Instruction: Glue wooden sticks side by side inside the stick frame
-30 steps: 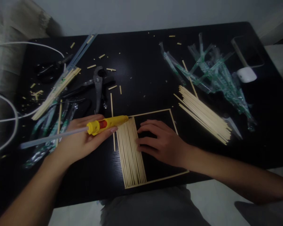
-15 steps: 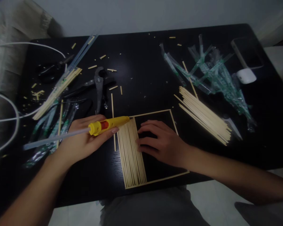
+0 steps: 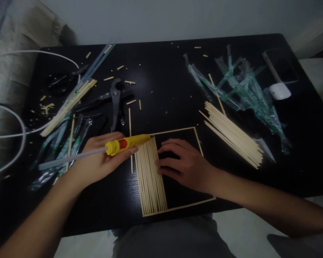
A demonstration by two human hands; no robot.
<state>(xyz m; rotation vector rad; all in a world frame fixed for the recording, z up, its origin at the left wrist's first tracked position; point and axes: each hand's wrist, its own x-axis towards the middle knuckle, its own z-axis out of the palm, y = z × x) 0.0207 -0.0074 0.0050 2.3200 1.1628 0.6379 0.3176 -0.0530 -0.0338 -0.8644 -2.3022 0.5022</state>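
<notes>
My left hand (image 3: 104, 154) is wrapped round a yellow hot glue gun (image 3: 128, 144), with a long translucent glue stick (image 3: 72, 160) sticking out of its back end. The gun's tip is at the top edge of a rectangular frame (image 3: 191, 205) made of thin wooden sticks. Inside the frame's left part, a row of wooden sticks (image 3: 150, 175) lies side by side. My right hand (image 3: 184, 163) rests inside the frame, fingers spread and fingertips at the right edge of that row. Nothing shows in its grasp. One loose stick (image 3: 130, 122) lies left of the frame.
Right of the frame lies a pile of wooden sticks (image 3: 234, 134) beside a blade (image 3: 267, 150) and torn wrappers (image 3: 244, 86). A phone (image 3: 282, 66) and white case (image 3: 280, 91) are farther right. Pliers (image 3: 115, 102), scissors (image 3: 61, 81), more sticks and a white cable (image 3: 23, 138) occupy the left.
The camera view has shifted slightly. Both hands, the glue gun and the stick frame keep nearly the same positions relative to each other.
</notes>
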